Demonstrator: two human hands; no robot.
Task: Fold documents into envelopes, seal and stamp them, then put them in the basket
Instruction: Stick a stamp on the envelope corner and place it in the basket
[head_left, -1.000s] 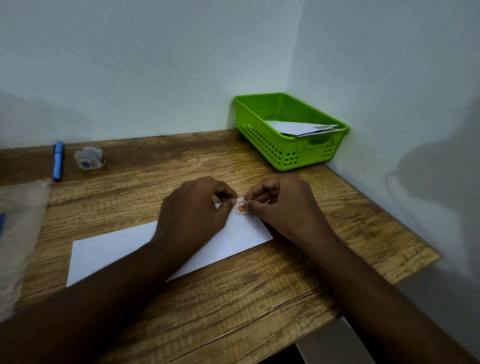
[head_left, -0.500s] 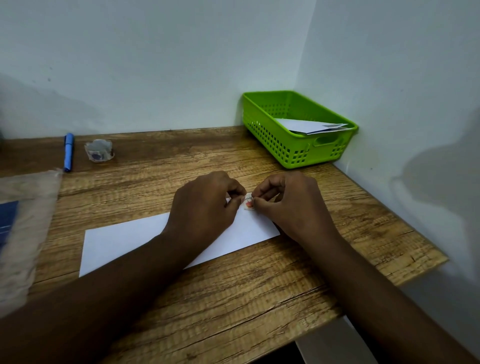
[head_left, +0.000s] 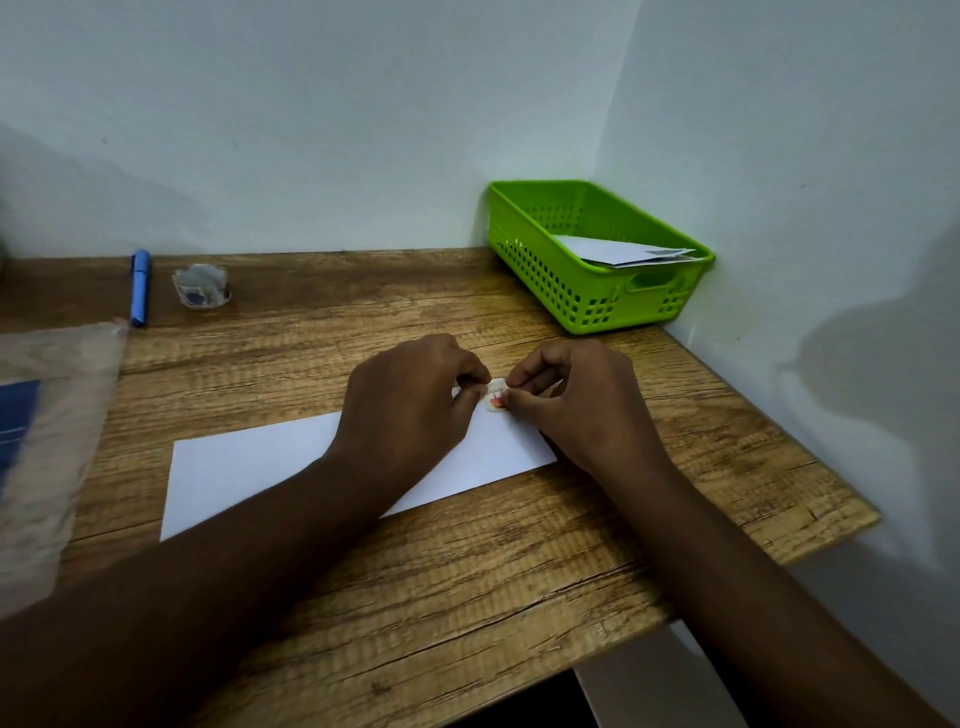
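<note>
A white envelope (head_left: 249, 467) lies flat on the wooden desk (head_left: 467, 571), its right end under my hands. Over that end I hold a small stamp sticker (head_left: 496, 395) with a red picture. My left hand (head_left: 410, 405) pinches its left edge and my right hand (head_left: 576, 400) pinches its right edge, fingers curled. I cannot tell if the stamp touches the envelope. The green basket (head_left: 582, 291) stands at the back right corner with white envelopes (head_left: 618, 249) inside.
A blue pen (head_left: 140, 286) and a small roll of stickers (head_left: 201, 287) lie at the back left. A clear plastic sleeve (head_left: 47, 441) with something blue in it covers the left edge. Walls close off the back and right.
Both hands stay on the stamp over the envelope's right end. The camera has shifted slightly, so the scene slid to the right.
</note>
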